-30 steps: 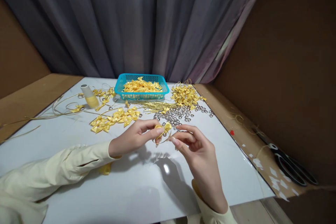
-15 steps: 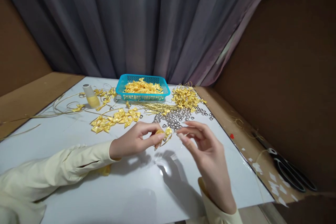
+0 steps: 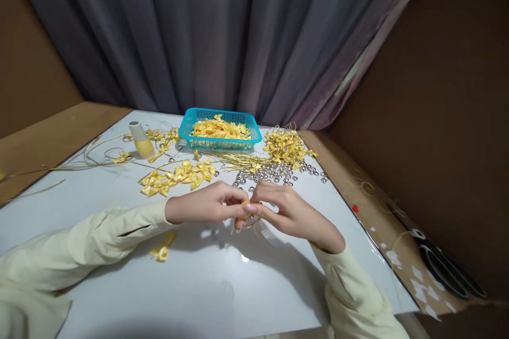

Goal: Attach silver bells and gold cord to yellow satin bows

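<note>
The 2 hands meet in the middle, over the white table [image 3: 199, 286]. The left hand [image 3: 212, 204] has its thumb and fingers pinched together on a small yellow bow with a thin gold loop [image 3: 252, 224], and most of the bow is hidden. The right hand [image 3: 286, 209] is bent in close, its fingertips by the left thumb; I cannot tell how far its fingers are closed or if they grip the piece. Just past the hands are lots of shiny silver beads [image 3: 274, 172]. To the left of the beads is a bunch of yellow bows [image 3: 178, 176], and 1 more yellow bow [image 3: 163, 250] lies near the left sleeve. On the far side, a blue basket [image 3: 220, 144] holds many bows, between a tilted bottle [image 3: 142, 140] on the left and a pile of bows with cords [image 3: 286, 145] on the right.
</note>
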`<move>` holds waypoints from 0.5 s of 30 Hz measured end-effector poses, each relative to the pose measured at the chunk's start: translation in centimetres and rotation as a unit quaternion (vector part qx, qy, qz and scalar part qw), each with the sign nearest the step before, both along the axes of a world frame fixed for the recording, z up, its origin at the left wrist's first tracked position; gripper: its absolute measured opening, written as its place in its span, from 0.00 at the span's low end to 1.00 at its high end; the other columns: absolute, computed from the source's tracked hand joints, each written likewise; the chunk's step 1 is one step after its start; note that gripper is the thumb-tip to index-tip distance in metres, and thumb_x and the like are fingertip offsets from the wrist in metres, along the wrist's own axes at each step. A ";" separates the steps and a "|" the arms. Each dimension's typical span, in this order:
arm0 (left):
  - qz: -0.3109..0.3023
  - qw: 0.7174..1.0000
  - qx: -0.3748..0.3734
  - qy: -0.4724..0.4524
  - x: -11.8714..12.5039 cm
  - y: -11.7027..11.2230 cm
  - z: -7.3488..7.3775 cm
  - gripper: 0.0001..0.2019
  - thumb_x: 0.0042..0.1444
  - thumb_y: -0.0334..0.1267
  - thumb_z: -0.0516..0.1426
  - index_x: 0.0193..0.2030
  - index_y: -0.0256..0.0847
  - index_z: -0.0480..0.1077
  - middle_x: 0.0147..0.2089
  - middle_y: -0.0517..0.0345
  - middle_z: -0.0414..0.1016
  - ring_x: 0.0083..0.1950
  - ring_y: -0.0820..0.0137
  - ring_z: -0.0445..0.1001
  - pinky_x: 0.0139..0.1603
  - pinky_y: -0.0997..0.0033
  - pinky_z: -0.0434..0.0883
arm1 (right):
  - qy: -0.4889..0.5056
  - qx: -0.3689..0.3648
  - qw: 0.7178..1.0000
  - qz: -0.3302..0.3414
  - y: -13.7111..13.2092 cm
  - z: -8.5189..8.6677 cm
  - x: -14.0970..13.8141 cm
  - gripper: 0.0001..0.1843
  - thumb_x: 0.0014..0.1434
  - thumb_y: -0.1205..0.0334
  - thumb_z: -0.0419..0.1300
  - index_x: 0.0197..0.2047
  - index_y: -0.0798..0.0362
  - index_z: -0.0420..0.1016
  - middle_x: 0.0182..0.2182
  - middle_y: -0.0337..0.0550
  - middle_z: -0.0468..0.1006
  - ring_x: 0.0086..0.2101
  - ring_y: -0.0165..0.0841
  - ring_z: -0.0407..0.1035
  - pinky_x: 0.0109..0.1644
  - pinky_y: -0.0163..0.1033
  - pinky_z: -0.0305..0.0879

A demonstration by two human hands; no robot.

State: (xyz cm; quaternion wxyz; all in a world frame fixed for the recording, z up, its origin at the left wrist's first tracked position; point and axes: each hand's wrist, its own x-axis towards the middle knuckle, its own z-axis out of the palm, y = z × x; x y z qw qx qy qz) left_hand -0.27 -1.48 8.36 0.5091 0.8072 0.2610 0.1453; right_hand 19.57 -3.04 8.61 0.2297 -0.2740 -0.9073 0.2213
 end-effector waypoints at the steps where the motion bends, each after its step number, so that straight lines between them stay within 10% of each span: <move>1: -0.001 1.000 -0.027 0.000 0.0 0.1 0.0 0.14 0.61 0.40 0.51 0.29 0.36 0.70 0.28 0.59 0.73 0.29 0.75 0.68 0.31 0.78 0.63 | 0.006 -0.006 1.000 -0.004 0.0 -0.1 -0.1 0.18 0.68 0.58 0.47 0.28 0.55 0.67 0.24 0.39 0.68 0.28 0.29 0.61 0.35 0.35 0.58; 15: 0.060 0.984 -0.164 -0.041 0.2 0.4 0.2 0.15 0.58 0.42 0.53 0.25 0.35 0.68 0.25 0.60 0.70 0.26 0.75 0.64 0.29 0.75 0.61 | 0.124 0.178 0.961 -0.169 -0.4 -2.5 -1.6 0.15 0.65 0.69 0.48 0.25 0.53 0.60 0.21 0.39 0.61 0.25 0.30 0.55 0.30 0.37 0.54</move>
